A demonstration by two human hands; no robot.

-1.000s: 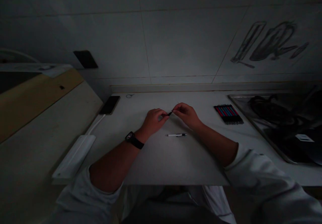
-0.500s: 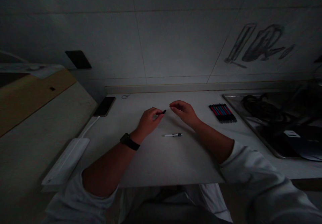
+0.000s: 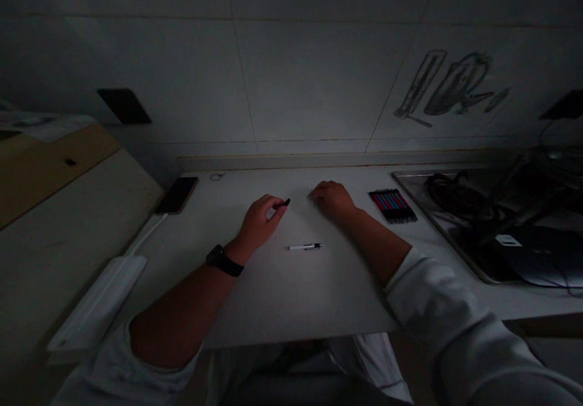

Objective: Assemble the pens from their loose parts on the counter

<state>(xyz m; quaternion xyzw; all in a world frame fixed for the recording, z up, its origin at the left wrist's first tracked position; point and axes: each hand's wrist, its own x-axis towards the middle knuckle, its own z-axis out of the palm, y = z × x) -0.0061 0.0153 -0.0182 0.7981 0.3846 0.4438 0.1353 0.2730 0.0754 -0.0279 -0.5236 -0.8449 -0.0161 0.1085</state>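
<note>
My left hand [image 3: 263, 219], with a dark watch [image 3: 224, 260] on its wrist, pinches a short black pen part [image 3: 286, 202] between thumb and fingers. Across a small gap, my right hand [image 3: 334, 199] rests low over the counter with its fingers drawn together. A thin pale sliver shows at those fingertips, too faint to name. Below and between both hands lies a white pen [image 3: 304, 247] with a dark end, flat on the counter [image 3: 291, 296].
Several pens [image 3: 392, 205] with red and blue parts lie in a row to the right. Beyond them a metal-rimmed sink [image 3: 439, 236] holds dark items. On the left are a phone [image 3: 177, 195] and a white power strip [image 3: 98, 302]. A small ring [image 3: 215, 177] lies near the wall.
My right hand has lowered to the counter and its fingers have closed together. My left hand still holds the black pen part. The whole view has shifted slightly.
</note>
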